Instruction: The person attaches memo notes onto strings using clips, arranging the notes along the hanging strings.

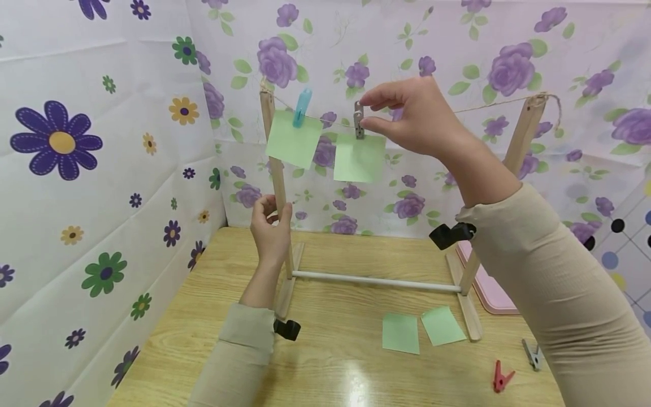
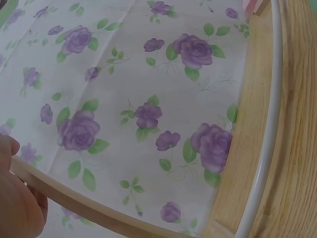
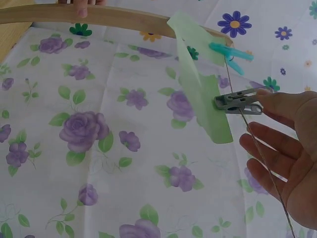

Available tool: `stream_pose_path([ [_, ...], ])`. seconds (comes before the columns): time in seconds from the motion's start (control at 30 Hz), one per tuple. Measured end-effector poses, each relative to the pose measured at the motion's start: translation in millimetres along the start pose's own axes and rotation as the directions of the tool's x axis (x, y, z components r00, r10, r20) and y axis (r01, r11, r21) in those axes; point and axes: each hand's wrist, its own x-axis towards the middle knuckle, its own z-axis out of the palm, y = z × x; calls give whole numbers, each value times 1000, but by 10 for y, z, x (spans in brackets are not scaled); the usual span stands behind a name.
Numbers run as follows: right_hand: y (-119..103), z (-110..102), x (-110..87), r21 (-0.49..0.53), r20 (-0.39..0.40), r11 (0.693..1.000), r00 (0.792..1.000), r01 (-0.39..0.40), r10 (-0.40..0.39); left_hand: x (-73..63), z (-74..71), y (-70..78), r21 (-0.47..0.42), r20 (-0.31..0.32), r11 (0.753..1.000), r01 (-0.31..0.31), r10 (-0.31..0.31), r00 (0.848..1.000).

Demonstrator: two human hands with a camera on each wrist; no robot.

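My left hand (image 1: 272,229) holds the left wooden post (image 1: 277,181) of a rack, thumb on one side and fingers on the other. A twine line (image 1: 490,105) runs between the post tops. My right hand (image 1: 419,116) is at a grey metal clothespin (image 3: 240,101), which clamps a green paper square (image 1: 360,159) to the line. Its fingers are spread, with a tip touching the clothespin's end, and the clothespin's handles stand apart. To the left, a blue clothespin (image 1: 302,107) holds another green paper square (image 1: 294,140) on the line.
Two green paper squares (image 1: 400,333) lie on the wooden table (image 1: 325,362). At the right are a red clothespin (image 1: 499,377) and a grey clothespin (image 1: 534,356). A white rod (image 1: 376,280) joins the rack's feet. Behind the right post (image 1: 524,135) is a pink tray (image 1: 495,294).
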Motion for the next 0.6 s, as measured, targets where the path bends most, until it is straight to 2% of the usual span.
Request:
stream_pose_path([
  [0.6, 14, 42, -21, -3, -24, 998, 998, 66, -66, 2, 4, -8, 8, -6, 1000, 2, -2, 1000],
])
